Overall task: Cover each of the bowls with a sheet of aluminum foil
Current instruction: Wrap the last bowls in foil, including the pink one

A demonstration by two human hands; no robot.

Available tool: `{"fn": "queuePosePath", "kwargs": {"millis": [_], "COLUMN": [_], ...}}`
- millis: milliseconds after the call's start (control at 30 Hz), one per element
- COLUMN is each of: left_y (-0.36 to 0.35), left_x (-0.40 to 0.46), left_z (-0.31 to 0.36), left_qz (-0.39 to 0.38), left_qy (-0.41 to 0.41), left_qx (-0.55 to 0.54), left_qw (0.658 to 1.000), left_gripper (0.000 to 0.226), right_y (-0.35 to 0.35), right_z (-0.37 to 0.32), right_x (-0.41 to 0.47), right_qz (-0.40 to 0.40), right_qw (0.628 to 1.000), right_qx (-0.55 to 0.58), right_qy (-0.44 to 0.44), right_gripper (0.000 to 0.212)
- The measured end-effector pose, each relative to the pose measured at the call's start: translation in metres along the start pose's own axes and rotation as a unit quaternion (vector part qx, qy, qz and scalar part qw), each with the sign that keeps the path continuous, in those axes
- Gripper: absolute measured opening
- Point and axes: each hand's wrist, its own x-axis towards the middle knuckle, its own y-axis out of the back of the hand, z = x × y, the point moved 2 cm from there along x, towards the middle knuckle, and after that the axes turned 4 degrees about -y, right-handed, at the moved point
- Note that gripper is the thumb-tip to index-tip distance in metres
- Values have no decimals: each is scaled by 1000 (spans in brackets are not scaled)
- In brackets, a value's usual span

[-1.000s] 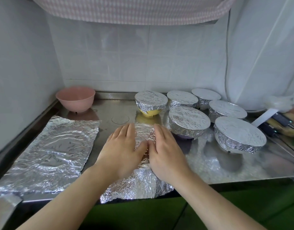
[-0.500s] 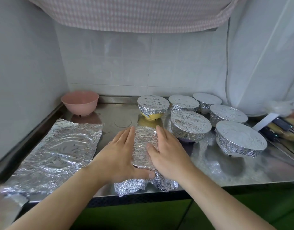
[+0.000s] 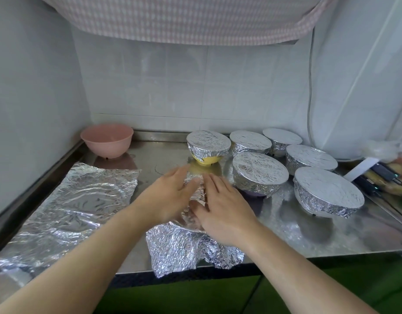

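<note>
Both hands lie flat on a crumpled foil sheet (image 3: 179,243) near the front edge of the stainless steel counter (image 3: 308,236): the left hand (image 3: 170,198) and right hand (image 3: 222,214) have their fingers straight and spread, pressing down on the foil rather than pinching it, with a raised ridge of foil between them. Motion blur softens the fingertips, so whether a bowl sits under this sheet I cannot tell. The foil looks very light, thin and limp; it will hold any crease pressed into it and will probably tear if dragged hard, so it is best taken by its free edges or corners and moulded with flat palms. Its near corner hangs just over the counter's front edge, where a careless pull could slide it off. A second flat foil sheet (image 3: 68,207) lies to the left, well apart from the hands, and the uncovered pink bowl (image 3: 107,140) stands in the back left corner beyond it. Six covered bowls crowd the right side, the nearest being the yellow bowl (image 3: 208,147) just behind the hands and a wide covered bowl (image 3: 260,173) just beside the right hand. Open room lies mainly in the strip between the hands and the pink bowl.
</note>
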Motion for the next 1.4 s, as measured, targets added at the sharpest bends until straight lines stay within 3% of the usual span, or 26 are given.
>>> {"fn": "queuePosePath", "kwargs": {"millis": [67, 167, 267, 367, 433, 533, 667, 767, 967, 1100, 1400], "left_y": [-12, -25, -23, -22, -18, -16, -17, -17, -19, -18, -18], "left_x": [7, 12, 10, 9, 5, -3, -6, -6, -10, -16, -27], "left_z": [-1, -12, -6, -2, -4, -7, -4, 0, 5, -2, 1], "left_qz": [3, -9, 44, 71, 92, 132, 143, 143, 152, 172, 198], "left_qy": [-12, -24, -21, 19, 81, 101, 107, 107, 118, 136, 152], "left_qx": [65, 149, 108, 46, -30, -113, -99, -70, -105, -199, -204], "left_qw": [998, 989, 993, 996, 992, 980, 979, 981, 976, 955, 947], "left_gripper": [43, 53, 40, 32, 36, 35, 37, 39, 26, 34, 41], "right_y": [4, 15, 13, -6, -9, -1, 2, 1, -18, -17, -18], "right_z": [2, 7, 6, 4, 6, 4, 5, 6, -2, 1, 10], "right_x": [0, 9, 17, 18, 19, 20, 18, 5, -13, -10, 1], "right_qz": [-16, -63, -19, 36, 35, 57, 51, 105, 191, 189, 156], "right_qw": [1000, 988, 985, 983, 980, 984, 971, 930, 871, 859, 868], "right_qx": [22, 139, 146, 130, 159, 147, 213, 329, 421, 451, 451], "right_qy": [10, -30, -90, -125, -115, -82, -98, -128, -165, -155, -137], "right_gripper": [76, 53, 40, 51, 44, 43, 52, 59, 50, 42, 36]}}
